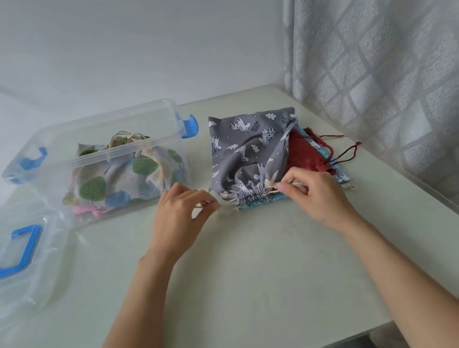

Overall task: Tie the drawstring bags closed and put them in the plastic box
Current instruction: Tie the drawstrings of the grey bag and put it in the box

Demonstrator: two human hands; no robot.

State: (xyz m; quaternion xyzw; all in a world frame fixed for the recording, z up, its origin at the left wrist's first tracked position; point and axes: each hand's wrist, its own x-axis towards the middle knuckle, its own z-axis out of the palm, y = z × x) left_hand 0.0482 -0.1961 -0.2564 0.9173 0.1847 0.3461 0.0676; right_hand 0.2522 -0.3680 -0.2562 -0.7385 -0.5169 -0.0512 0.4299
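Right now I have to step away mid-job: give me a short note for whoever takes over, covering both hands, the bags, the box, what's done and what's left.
Left hand pinches the left drawstring end of the grey unicorn bag; right hand pinches the right end. The bag's mouth is gathered, with no knot visible yet.
The grey bag lies on top of a red bag and a blue bag on the table.
Done: a tree-print bag sits in the plastic box, cords bunched on top; something pink shows beneath it.
The lid lies off, left of the box.
Left: knot the grey bag, box it, then tie and box the red and blue bags.
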